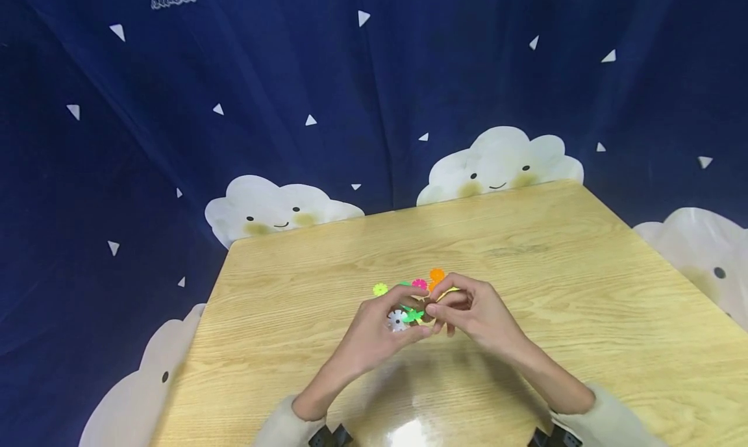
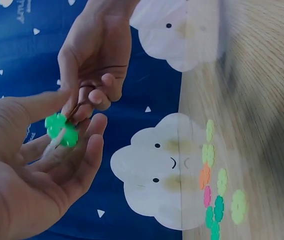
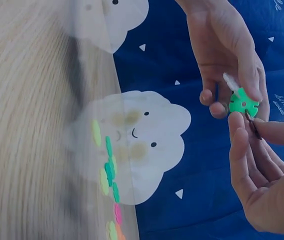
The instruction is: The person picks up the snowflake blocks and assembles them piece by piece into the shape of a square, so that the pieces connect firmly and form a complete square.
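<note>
Above the table, my left hand curves its thumb and fingers around a green notched plastic disc and holds it. A whitish clear notched disc is slotted into the green one at an angle. From the right, my right hand pinches a dark brown disc between thumb and forefinger. In the right wrist view the brown disc meets the green disc's notched edge. The fingertips of both hands are close together, and fingers partly hide the brown disc in the head view.
Several loose notched discs lie on the wooden table just beyond the hands, among them a yellow-green disc, a pink disc and an orange disc. A dark blue curtain with cloud prints hangs behind the table.
</note>
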Motion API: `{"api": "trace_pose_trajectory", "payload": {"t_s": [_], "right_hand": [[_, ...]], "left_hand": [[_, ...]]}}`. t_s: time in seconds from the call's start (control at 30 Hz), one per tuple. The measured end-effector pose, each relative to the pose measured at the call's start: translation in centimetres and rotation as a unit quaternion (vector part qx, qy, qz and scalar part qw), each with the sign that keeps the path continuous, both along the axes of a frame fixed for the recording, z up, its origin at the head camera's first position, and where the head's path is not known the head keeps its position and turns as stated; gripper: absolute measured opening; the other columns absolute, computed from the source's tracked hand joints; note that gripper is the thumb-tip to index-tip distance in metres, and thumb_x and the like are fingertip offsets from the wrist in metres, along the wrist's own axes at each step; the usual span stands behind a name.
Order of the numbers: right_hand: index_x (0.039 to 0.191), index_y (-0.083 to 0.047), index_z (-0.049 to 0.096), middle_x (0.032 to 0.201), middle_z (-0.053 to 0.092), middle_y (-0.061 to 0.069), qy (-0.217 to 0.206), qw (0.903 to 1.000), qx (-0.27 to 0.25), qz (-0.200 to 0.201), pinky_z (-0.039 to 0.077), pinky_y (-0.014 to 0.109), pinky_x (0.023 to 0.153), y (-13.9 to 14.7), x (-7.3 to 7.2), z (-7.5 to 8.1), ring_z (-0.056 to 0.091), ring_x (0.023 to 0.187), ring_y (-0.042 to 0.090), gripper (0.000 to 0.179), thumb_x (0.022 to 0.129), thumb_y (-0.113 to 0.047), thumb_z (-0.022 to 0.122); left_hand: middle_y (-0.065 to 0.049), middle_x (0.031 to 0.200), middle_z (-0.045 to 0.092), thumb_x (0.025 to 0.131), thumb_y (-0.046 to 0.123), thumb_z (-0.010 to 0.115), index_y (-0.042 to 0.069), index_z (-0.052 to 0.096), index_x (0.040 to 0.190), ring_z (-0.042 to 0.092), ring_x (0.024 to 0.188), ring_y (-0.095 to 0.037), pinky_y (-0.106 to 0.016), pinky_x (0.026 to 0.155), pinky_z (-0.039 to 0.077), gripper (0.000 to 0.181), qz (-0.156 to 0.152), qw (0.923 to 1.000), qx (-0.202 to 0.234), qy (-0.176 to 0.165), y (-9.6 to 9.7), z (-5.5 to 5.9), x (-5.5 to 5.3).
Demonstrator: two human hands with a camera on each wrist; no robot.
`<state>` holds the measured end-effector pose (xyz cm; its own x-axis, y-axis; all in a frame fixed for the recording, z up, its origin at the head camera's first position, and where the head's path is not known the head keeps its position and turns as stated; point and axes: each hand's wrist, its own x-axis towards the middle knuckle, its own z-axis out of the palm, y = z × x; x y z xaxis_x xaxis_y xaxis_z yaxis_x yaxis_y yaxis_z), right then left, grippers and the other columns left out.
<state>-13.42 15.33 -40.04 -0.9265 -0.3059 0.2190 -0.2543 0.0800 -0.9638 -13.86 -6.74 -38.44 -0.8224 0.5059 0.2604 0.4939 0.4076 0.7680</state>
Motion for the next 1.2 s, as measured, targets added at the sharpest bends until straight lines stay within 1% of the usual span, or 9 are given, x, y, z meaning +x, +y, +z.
{"api": "trace_pose_trajectory", "payload": {"t_s": [0.13,0.27,0.37,0.53,0.7,0.77,0.87,1.0,1.2], "right_hand": [[0.104,-0.003,0.064,0.085,0.079,0.011,-0.026,0.9996,-0.006,-0.008,0.062,0.037,0.059,-0.3,0.2,0.0,0.074,0.072,0.031,0.019,0.095,-0.013,0.077],[0.104,-0.002,0.062,0.086,0.079,0.012,-0.032,0.9995,-0.006,-0.004,0.063,0.038,0.061,-0.4,0.3,0.0,0.075,0.075,0.031,0.022,0.095,-0.015,0.077],[0.105,-0.002,0.061,0.086,0.079,0.012,-0.029,0.9995,-0.008,0.009,0.063,0.04,0.061,-0.4,0.2,0.0,0.076,0.076,0.031,0.022,0.096,-0.014,0.076],[0.108,-0.002,0.062,0.087,0.078,0.013,-0.02,0.9994,-0.017,0.025,0.063,0.045,0.06,0.2,-0.3,-0.2,0.076,0.075,0.034,0.018,0.098,-0.011,0.073],[0.112,0.001,0.062,0.092,0.078,0.015,-0.02,0.9994,-0.028,0.002,0.063,0.048,0.06,1.6,-1.6,-0.9,0.076,0.072,0.034,0.019,0.1,-0.01,0.07],[0.116,0.002,0.06,0.098,0.078,0.016,-0.029,0.999,-0.029,-0.015,0.063,0.048,0.061,2.2,-2.2,-1.3,0.076,0.073,0.032,0.024,0.1,-0.012,0.071],[0.125,0.003,0.056,0.115,0.075,0.02,-0.047,0.9978,-0.026,-0.04,0.063,0.046,0.062,3.2,-3.3,-2.2,0.076,0.076,0.033,0.034,0.1,-0.015,0.071],[0.137,0.0,0.05,0.137,0.061,0.027,-0.069,0.9953,-0.023,-0.064,0.063,0.046,0.062,4.1,-4.3,-3.6,0.076,0.082,0.036,0.045,0.1,-0.012,0.071],[0.146,0.003,0.042,0.147,0.046,0.033,-0.105,0.9916,-0.011,-0.076,0.064,0.046,0.063,5.0,-5.3,-5.4,0.073,0.087,0.037,0.063,0.095,-0.011,0.075]], "left_hand": [[0.014,0.105,0.076,0.086,0.027,0.087,0.026,0.068,0.126,0.07,0.098,-0.006,-0.027,0.083,0.055,0.044,-0.003,0.9993,0.009,0.036,0.3,-0.3,-0.1],[0.013,0.101,0.076,0.085,0.023,0.088,0.024,0.069,0.124,0.07,0.095,-0.003,-0.028,0.085,0.056,0.043,-0.011,0.9977,0.02,0.063,0.3,-0.7,-0.3],[0.012,0.1,0.076,0.084,0.022,0.088,0.022,0.07,0.121,0.07,0.094,-0.002,-0.028,0.084,0.057,0.041,-0.009,0.9971,0.021,0.072,0.2,-0.7,-0.3],[0.009,0.104,0.077,0.084,0.02,0.088,0.02,0.072,0.12,0.071,0.096,-0.005,-0.028,0.085,0.057,0.039,0.014,0.9977,0.006,0.067,0.1,-0.5,-0.3],[0.007,0.106,0.078,0.085,0.017,0.087,0.019,0.073,0.121,0.071,0.097,-0.008,-0.028,0.085,0.056,0.039,0.029,0.9983,0.001,0.051,0.0,-0.5,-0.2],[0.008,0.106,0.078,0.085,0.016,0.087,0.019,0.073,0.121,0.072,0.097,-0.008,-0.027,0.085,0.056,0.039,0.028,0.9985,0.004,0.046,-0.1,-0.6,-0.2],[0.008,0.107,0.078,0.086,0.015,0.087,0.018,0.073,0.122,0.072,0.098,-0.009,-0.027,0.084,0.057,0.039,0.03,0.9986,0.01,0.043,-0.1,-0.6,-0.2],[0.009,0.109,0.078,0.087,0.017,0.086,0.018,0.073,0.124,0.071,0.1,-0.009,-0.026,0.083,0.056,0.039,0.033,0.9988,0.012,0.033,-0.2,-0.6,-0.1],[0.009,0.11,0.077,0.09,0.021,0.083,0.016,0.073,0.126,0.07,0.1,-0.009,-0.029,0.085,0.055,0.038,0.031,0.9988,0.015,0.035,-0.3,-0.6,0.0]]}}
